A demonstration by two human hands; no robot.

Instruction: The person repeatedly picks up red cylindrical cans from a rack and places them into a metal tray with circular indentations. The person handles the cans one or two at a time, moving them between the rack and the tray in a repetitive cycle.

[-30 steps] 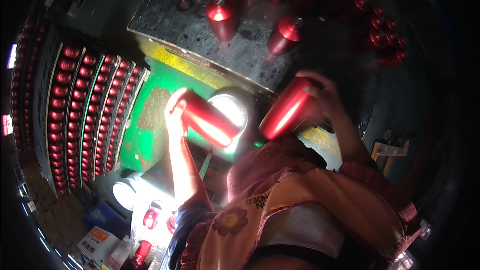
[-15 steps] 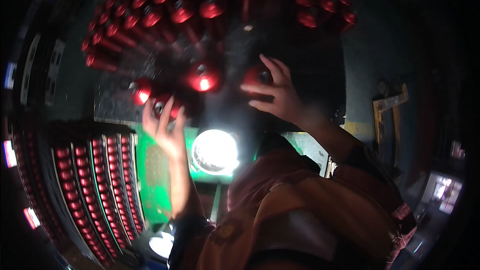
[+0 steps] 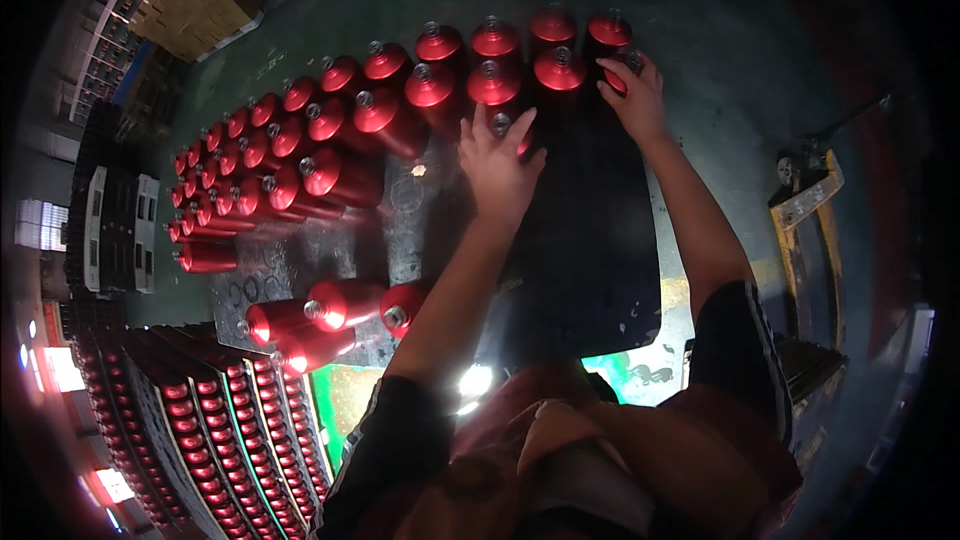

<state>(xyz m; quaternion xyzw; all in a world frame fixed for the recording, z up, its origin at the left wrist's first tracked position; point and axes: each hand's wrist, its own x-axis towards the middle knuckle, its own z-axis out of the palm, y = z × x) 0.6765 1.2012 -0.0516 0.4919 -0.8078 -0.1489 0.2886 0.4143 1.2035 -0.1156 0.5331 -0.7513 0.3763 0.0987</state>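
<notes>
At the far side of a dark table, my left hand [image 3: 497, 165] reaches out with its fingers curved round the top of a red bottle [image 3: 523, 145]. That bottle has shiny red shoulders and a narrow neck; my hand hides most of its body. Farther right, at the end of the rows, my right hand [image 3: 637, 105] is closed round the shoulder of another red bottle [image 3: 614, 80]. Just beyond, between the hands, stands a similar red bottle [image 3: 559, 70]. Several more, among them a bottle [image 3: 345, 303], stand apart at the near left, beside my left forearm.
Long rows of red bottles [image 3: 375, 112] curve along the table's far and left side. Stacked layers of red bottles [image 3: 190, 430] rise at the lower left. A yellow-edged cart frame [image 3: 808, 190] stands right, and brown cartons [image 3: 190, 5] sit at the far left.
Both hands have moved from the table's near side to its far side, and are now on bottles by the far rows. The view has shifted, showing more floor beyond.
</notes>
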